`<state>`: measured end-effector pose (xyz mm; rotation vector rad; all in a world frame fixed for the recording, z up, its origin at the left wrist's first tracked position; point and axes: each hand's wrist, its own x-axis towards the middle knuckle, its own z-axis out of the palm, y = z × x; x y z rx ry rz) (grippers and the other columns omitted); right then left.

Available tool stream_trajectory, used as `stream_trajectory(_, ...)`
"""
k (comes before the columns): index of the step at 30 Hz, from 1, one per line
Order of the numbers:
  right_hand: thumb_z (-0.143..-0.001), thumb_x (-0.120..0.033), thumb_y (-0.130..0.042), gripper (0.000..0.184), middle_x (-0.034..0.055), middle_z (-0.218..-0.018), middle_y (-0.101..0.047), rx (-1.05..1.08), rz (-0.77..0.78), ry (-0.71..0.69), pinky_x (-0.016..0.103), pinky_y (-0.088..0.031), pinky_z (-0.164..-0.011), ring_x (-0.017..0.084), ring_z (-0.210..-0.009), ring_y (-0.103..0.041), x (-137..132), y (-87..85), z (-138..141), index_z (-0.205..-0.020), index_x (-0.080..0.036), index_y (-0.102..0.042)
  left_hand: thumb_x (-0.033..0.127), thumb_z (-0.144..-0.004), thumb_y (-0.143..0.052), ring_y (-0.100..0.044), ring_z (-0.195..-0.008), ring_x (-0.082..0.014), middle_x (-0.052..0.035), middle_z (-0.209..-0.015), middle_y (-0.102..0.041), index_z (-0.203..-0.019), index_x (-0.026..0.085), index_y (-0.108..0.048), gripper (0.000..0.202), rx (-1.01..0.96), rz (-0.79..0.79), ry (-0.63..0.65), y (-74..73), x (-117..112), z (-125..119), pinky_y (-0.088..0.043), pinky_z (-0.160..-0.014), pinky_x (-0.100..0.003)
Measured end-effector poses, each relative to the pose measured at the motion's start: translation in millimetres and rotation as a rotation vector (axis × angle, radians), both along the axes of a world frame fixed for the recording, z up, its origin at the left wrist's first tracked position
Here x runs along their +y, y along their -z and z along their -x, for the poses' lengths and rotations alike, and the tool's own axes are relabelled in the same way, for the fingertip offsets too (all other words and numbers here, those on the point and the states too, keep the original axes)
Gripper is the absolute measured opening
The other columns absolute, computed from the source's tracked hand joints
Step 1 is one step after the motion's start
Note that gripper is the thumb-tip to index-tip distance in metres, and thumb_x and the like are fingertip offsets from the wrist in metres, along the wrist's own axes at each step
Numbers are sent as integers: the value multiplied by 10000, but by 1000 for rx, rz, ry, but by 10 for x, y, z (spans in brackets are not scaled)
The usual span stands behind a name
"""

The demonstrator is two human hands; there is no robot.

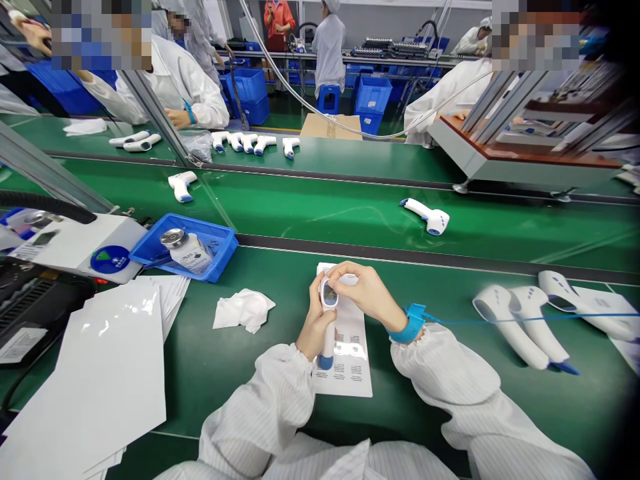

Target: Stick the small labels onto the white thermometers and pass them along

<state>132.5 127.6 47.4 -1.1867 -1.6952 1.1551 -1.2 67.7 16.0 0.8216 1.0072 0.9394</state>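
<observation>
My left hand point(316, 315) wraps the handle of a white infrared thermometer point(329, 295) with a blue base, its display facing up toward me. My right hand point(363, 290) curves over the thermometer's head, with the fingertips against its top. Under both hands lies a printed instruction leaflet point(345, 353) on the green belt point(270, 407). A blue antistatic wrist strap point(411, 325) circles my right wrist, its cord running off to the right. Several similar thermometers point(520, 320) lie beyond my right hand, and a crumpled white cloth point(244, 310) lies to my left.
A blue tray point(183, 248) holding a metal-capped bottle stands at the left beside a white machine point(75, 247). White sheets point(95, 380) are stacked lower left. Green belts beyond carry more thermometers. Co-workers in white suits work across them, among blue crates.
</observation>
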Motion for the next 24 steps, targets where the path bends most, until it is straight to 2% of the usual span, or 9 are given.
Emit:
stream_trajectory(10, -747, -187, -625, 58, 23, -913, -708, -18, -1, -5, 343, -470, -891, 194, -915, -661, 4, -6, -6, -695, -209, -637, 329, -876, -459, -417, -398, -72, 43, -719, -480, -1478, 323, -110, 696, -14, 18, -17, 18, 10, -5, -405, -388, -212)
stream_trajectory(15, -744, -176, -618, 70, 22, -901, -713, -22, 6, 3, 340, -469, -891, 192, -907, -662, -2, -18, -6, -685, -207, -639, 283, -887, -412, -428, -437, -80, 9, -789, -525, -1476, 327, -152, 646, 14, 55, -48, 24, 26, -39, -397, -370, -196)
stream_trajectory(20, -735, -168, -612, 67, 20, -891, -710, -32, 6, 26, 334, -477, -876, 191, -905, -663, 3, -1, -6, -685, -205, -637, 268, -875, -403, -427, -438, -64, -24, -941, -562, -1475, 342, -155, 654, 22, 43, -55, 74, 37, -50, -418, -378, -201)
stream_trajectory(24, -721, -168, -611, 55, 26, -889, -710, -48, 7, 36, 328, -491, -847, 191, -884, -665, 15, 20, 7, -687, -198, -642, 273, -873, -408, -419, -437, -71, -9, -864, -564, -1484, 323, -147, 666, 41, 29, -50, 109, 40, -47, -422, -402, -201)
